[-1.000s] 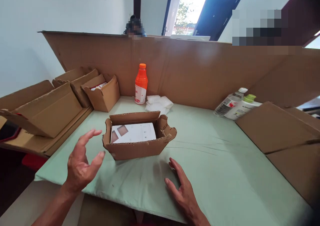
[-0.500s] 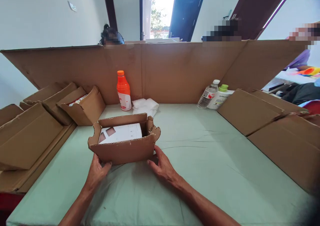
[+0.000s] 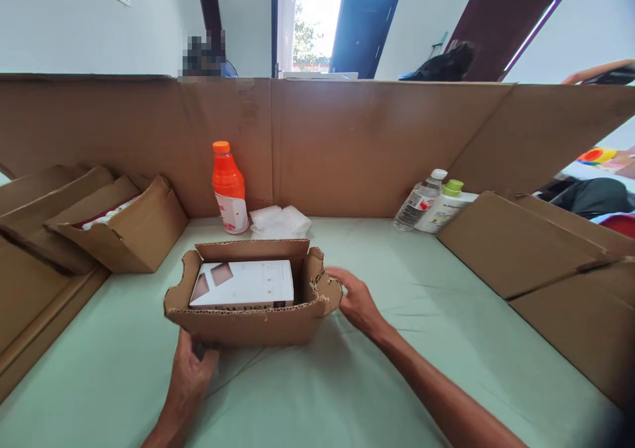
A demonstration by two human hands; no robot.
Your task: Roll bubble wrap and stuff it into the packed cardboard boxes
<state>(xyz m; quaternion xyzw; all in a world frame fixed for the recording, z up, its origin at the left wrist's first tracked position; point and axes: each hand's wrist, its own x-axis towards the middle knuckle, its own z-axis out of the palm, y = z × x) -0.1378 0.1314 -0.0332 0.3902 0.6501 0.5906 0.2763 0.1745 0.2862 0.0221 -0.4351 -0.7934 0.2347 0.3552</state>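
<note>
Starting on the left, some folded cardboard boxes (image 3: 124,226) lean in a row by the table's edge. Next comes the left hand (image 3: 191,375), curled on the near bottom corner of the small open box (image 3: 248,325), fingers tucked under it. That box sits in the middle of the green cloth (image 3: 397,368), and a white carton (image 3: 243,284) lies flat inside it (snug, with little room to spare). Behind stand an orange bottle (image 3: 229,186) and a crumpled white bag (image 3: 280,222). The right hand (image 3: 357,302) pinches the torn flap on the box's right end. I think both hands should press evenly, so the soft card does not rip more. Far right, a clear bottle (image 3: 419,203) and a green-capped one (image 3: 444,206) lean on the wall.
</note>
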